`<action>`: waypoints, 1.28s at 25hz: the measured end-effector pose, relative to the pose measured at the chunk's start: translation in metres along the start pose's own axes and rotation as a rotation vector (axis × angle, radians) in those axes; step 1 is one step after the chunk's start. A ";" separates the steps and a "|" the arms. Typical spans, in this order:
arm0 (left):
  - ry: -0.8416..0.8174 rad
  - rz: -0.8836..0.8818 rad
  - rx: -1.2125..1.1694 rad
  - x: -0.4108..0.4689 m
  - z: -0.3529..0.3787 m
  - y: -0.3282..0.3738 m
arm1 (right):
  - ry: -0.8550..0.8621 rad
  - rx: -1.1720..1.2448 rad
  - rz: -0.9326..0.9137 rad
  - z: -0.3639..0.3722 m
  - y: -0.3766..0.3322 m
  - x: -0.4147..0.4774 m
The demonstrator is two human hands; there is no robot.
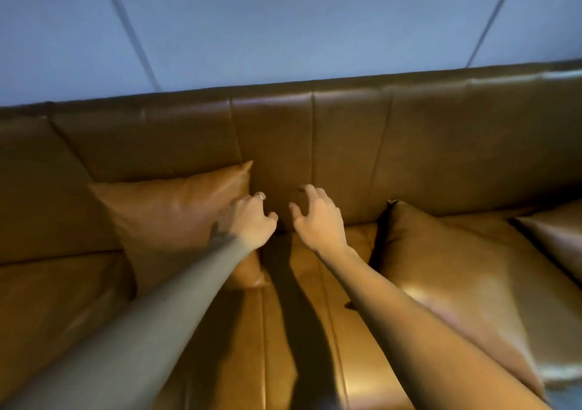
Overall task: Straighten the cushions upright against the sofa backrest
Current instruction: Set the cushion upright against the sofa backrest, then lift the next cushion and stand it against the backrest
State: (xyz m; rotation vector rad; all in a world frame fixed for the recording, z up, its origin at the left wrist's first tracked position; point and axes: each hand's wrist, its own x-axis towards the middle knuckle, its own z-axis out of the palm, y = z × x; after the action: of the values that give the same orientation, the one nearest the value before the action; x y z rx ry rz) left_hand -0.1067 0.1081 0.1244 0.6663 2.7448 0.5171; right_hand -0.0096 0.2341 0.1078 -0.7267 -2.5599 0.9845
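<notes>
A tan leather cushion [176, 214] stands upright against the brown sofa backrest [346, 132] at centre left. My left hand [252, 220] is at this cushion's right edge, fingers curled and apart, holding nothing. My right hand [318, 217] hovers just to the right of it, over the bare seat, fingers spread. A second tan cushion [450, 283] lies flat on the seat to the right of my right forearm. The corner of a third cushion [557, 239] shows at the far right edge, also lying low.
The sofa seat [299, 331] stretches between the cushions, with my arms' shadows across it. A blue-grey wall [283, 25] rises behind the backrest.
</notes>
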 end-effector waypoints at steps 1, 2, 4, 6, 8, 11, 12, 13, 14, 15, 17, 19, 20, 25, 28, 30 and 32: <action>0.005 0.061 -0.021 -0.007 0.006 0.026 | 0.035 -0.063 -0.042 -0.021 0.012 -0.004; 0.019 0.121 -0.016 -0.013 0.010 0.050 | 0.065 -0.121 -0.076 -0.040 0.024 -0.008; 0.049 0.199 0.042 -0.025 0.018 0.097 | 0.102 -0.199 -0.110 -0.078 0.045 -0.014; 0.034 0.220 0.038 -0.034 0.026 0.139 | 0.126 -0.231 -0.108 -0.113 0.065 -0.019; -0.008 0.225 -0.018 -0.041 0.039 0.177 | 0.145 -0.240 -0.068 -0.145 0.089 -0.022; -0.077 0.209 -0.111 -0.040 0.068 0.219 | 0.172 -0.239 0.042 -0.179 0.131 -0.027; -0.099 0.199 -0.135 -0.038 0.080 0.227 | 0.167 -0.239 0.085 -0.186 0.145 -0.029; -0.124 0.187 -0.155 -0.036 0.091 0.233 | 0.151 -0.240 0.132 -0.190 0.158 -0.031; -0.153 0.166 -0.167 -0.032 0.106 0.240 | 0.125 -0.245 0.184 -0.193 0.174 -0.032; -0.181 0.131 -0.179 -0.028 0.120 0.246 | 0.088 -0.256 0.232 -0.194 0.190 -0.033; -0.252 0.021 -0.236 -0.019 0.148 0.249 | -0.009 -0.279 0.311 -0.192 0.219 -0.030; -0.361 -0.098 -0.335 -0.010 0.175 0.242 | -0.090 -0.293 0.372 -0.186 0.247 -0.022; -0.419 -0.158 -0.376 -0.004 0.187 0.236 | -0.127 -0.306 0.391 -0.183 0.260 -0.016; -0.578 -0.423 -0.474 0.008 0.237 0.211 | -0.292 -0.351 0.464 -0.169 0.311 0.013; -0.604 -0.542 -0.532 0.015 0.262 0.207 | -0.340 -0.385 0.473 -0.162 0.338 0.039; -0.641 -0.589 -0.517 0.017 0.275 0.205 | -0.374 -0.400 0.481 -0.158 0.354 0.052; -0.706 -0.602 -0.452 0.014 0.292 0.205 | -0.416 -0.419 0.486 -0.154 0.374 0.065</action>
State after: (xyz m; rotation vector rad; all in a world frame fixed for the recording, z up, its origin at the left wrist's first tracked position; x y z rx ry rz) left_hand 0.0590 0.3660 -0.0584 -0.0987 1.9176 0.5795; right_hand 0.1353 0.5906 -0.0332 -1.4453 -3.0771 0.7918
